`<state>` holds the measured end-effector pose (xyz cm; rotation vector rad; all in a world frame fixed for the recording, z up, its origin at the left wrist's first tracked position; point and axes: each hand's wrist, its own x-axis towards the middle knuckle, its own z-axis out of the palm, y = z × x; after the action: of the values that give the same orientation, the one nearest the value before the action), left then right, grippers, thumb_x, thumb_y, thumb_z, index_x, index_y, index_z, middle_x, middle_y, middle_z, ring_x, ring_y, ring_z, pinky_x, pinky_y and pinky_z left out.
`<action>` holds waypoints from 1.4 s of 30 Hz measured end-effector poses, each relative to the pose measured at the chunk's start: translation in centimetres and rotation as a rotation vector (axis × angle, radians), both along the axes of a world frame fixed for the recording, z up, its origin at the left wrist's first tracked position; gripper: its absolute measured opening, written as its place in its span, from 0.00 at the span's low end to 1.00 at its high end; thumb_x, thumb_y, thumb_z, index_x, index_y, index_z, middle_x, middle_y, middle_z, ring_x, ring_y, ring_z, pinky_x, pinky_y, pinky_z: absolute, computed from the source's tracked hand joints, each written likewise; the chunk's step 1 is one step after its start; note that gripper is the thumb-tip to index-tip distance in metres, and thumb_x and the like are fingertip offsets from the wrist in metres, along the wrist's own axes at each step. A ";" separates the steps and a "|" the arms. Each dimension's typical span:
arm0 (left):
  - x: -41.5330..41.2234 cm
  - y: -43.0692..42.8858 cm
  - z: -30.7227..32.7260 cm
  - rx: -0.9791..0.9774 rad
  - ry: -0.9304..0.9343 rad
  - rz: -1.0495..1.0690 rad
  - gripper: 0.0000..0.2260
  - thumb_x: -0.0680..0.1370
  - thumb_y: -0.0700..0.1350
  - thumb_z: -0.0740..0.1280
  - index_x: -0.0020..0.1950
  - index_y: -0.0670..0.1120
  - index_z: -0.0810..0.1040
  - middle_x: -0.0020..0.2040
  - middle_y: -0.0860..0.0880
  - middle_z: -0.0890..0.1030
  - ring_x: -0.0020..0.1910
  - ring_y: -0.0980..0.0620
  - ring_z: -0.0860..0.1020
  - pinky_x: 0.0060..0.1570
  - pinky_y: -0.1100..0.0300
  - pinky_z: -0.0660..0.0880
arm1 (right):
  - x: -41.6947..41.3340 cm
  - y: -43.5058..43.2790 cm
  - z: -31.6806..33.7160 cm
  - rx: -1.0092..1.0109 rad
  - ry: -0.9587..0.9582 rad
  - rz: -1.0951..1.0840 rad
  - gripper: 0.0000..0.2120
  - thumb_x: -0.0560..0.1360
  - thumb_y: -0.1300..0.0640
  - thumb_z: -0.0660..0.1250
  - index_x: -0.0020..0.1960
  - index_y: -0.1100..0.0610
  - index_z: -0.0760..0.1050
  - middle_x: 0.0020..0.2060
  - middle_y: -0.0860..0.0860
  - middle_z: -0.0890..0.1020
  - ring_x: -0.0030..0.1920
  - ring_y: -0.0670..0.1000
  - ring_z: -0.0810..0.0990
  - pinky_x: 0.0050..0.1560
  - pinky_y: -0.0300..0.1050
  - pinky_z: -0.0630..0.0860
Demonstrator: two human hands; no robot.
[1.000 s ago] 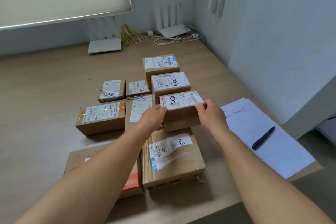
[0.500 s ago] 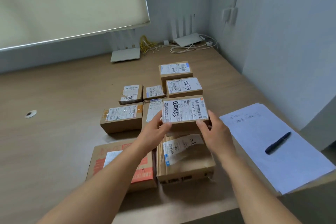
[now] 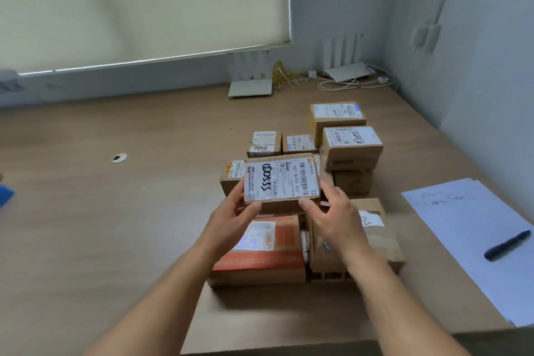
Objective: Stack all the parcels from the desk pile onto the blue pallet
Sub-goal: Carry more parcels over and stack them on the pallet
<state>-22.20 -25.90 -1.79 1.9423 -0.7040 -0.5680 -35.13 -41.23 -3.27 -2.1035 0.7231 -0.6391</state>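
Two hands carry one small cardboard parcel (image 3: pixel 281 180) in the head view, lifted clear above the desk pile and tipped so its white label faces the camera. The left hand (image 3: pixel 231 220) grips its near left corner and the right hand (image 3: pixel 332 214) its near right corner, fingers (image 3: pixel 307 205) of each closed on the box edges. It looks light and stiff, judging by its small size and the easy fingertip hold; the taped label may be a little slick, so the bare cardboard sides are the better place to press. A grip under the bottom edge would guard against slipping.

Below it on the surface (image 3: pixel 115 225) lie a flat orange-printed parcel (image 3: pixel 260 260) and a larger brown box (image 3: pixel 375 240), touching side by side. Farther back stand more parcels, among them a stacked box (image 3: pixel 352 147) with handwriting on its label. To the right lie white sheets (image 3: pixel 476 234) with a dark pen (image 3: pixel 507 245) on them, well apart from the pile. A scrap of blue (image 3: pixel 5 195) shows at the far left edge; whether it is the pallet cannot be told. Nothing blocks a leftward carry over the bare surface
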 end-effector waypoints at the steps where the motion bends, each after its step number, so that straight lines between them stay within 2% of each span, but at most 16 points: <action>1: 0.6 1.5 -0.1 -0.002 -0.001 0.020 0.24 0.79 0.49 0.64 0.72 0.65 0.61 0.62 0.60 0.77 0.58 0.60 0.76 0.61 0.54 0.73 | 0.8 1.2 0.1 -0.007 0.003 0.023 0.24 0.76 0.48 0.66 0.70 0.51 0.68 0.61 0.50 0.76 0.60 0.47 0.74 0.60 0.42 0.71; 3: 1.8 4.6 -0.1 -0.001 -0.013 0.054 0.24 0.79 0.48 0.64 0.72 0.65 0.62 0.62 0.59 0.77 0.57 0.59 0.77 0.60 0.54 0.74 | 2.3 3.9 0.4 -0.031 0.005 0.051 0.23 0.75 0.49 0.67 0.69 0.52 0.69 0.60 0.50 0.76 0.60 0.49 0.74 0.61 0.43 0.70; 7: 3.7 10.8 0.2 -0.015 -0.054 0.119 0.24 0.79 0.47 0.63 0.72 0.63 0.63 0.60 0.58 0.78 0.43 0.64 0.76 0.49 0.64 0.72 | 5.4 9.0 0.6 -0.067 0.009 0.127 0.24 0.75 0.48 0.67 0.70 0.50 0.68 0.60 0.50 0.77 0.58 0.48 0.75 0.55 0.36 0.67; 9: 4.6 13.4 0.3 -0.019 -0.050 0.160 0.24 0.79 0.47 0.63 0.72 0.63 0.62 0.61 0.58 0.78 0.45 0.61 0.76 0.50 0.63 0.72 | 6.9 11.3 0.9 -0.074 0.010 0.170 0.25 0.76 0.49 0.66 0.71 0.51 0.67 0.61 0.50 0.76 0.58 0.46 0.73 0.54 0.33 0.64; 12: 6.0 17.0 0.4 -0.033 -0.048 0.211 0.25 0.79 0.47 0.63 0.73 0.62 0.61 0.62 0.57 0.77 0.53 0.51 0.77 0.54 0.58 0.73 | 8.8 14.7 1.5 -0.080 0.001 0.208 0.25 0.76 0.50 0.66 0.71 0.52 0.67 0.61 0.51 0.76 0.55 0.43 0.71 0.53 0.31 0.63; 15: 7.2 20.3 0.5 -0.071 -0.051 0.257 0.25 0.79 0.46 0.64 0.73 0.62 0.62 0.61 0.57 0.78 0.47 0.58 0.76 0.54 0.58 0.72 | 10.6 17.6 1.9 -0.109 -0.020 0.233 0.24 0.75 0.51 0.68 0.69 0.53 0.69 0.59 0.51 0.77 0.50 0.41 0.69 0.46 0.26 0.61; 17: 7.7 22.5 0.5 -0.093 -0.045 0.288 0.25 0.78 0.46 0.64 0.72 0.62 0.62 0.60 0.58 0.78 0.50 0.58 0.77 0.56 0.57 0.73 | 11.8 19.5 2.0 -0.120 -0.035 0.257 0.22 0.75 0.51 0.68 0.68 0.53 0.71 0.58 0.50 0.77 0.50 0.41 0.70 0.45 0.23 0.63; 21: 8.6 27.7 0.8 -0.114 -0.044 0.344 0.25 0.79 0.46 0.63 0.73 0.62 0.60 0.62 0.59 0.76 0.57 0.57 0.76 0.58 0.57 0.74 | 14.2 24.2 1.8 -0.128 -0.047 0.317 0.21 0.75 0.51 0.68 0.67 0.52 0.71 0.57 0.50 0.78 0.52 0.45 0.73 0.50 0.36 0.69; 25: 9.9 34.0 0.7 -0.093 -0.053 0.398 0.26 0.79 0.49 0.63 0.75 0.61 0.58 0.65 0.58 0.74 0.60 0.56 0.74 0.62 0.50 0.73 | 16.5 30.2 1.5 -0.092 -0.074 0.403 0.22 0.75 0.51 0.67 0.68 0.53 0.69 0.59 0.48 0.77 0.56 0.47 0.76 0.56 0.47 0.77; 29: 11.0 40.4 0.8 -0.078 -0.072 0.480 0.26 0.79 0.48 0.63 0.75 0.60 0.57 0.64 0.58 0.73 0.62 0.56 0.73 0.63 0.50 0.72 | 18.9 36.5 1.0 -0.051 -0.111 0.471 0.20 0.75 0.53 0.67 0.66 0.52 0.70 0.58 0.46 0.78 0.54 0.46 0.77 0.54 0.43 0.77; 36: 13.8 48.5 1.1 -0.072 -0.094 0.636 0.25 0.79 0.49 0.62 0.75 0.59 0.58 0.64 0.57 0.74 0.61 0.55 0.74 0.63 0.50 0.72 | 23.8 44.2 1.0 -0.019 -0.133 0.592 0.20 0.76 0.52 0.66 0.67 0.51 0.70 0.59 0.47 0.78 0.55 0.45 0.77 0.53 0.38 0.75; 42: 18.5 53.5 1.1 -0.066 -0.106 0.698 0.24 0.79 0.48 0.62 0.74 0.61 0.60 0.63 0.57 0.75 0.58 0.56 0.75 0.60 0.55 0.74 | 29.6 49.2 0.2 0.006 -0.170 0.645 0.20 0.76 0.52 0.66 0.67 0.51 0.71 0.59 0.47 0.79 0.56 0.45 0.77 0.50 0.32 0.73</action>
<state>-3.67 27.64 -0.67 2.0004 -0.0734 -0.0095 -5.51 7.96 -3.12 -2.0797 -0.0636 -0.4386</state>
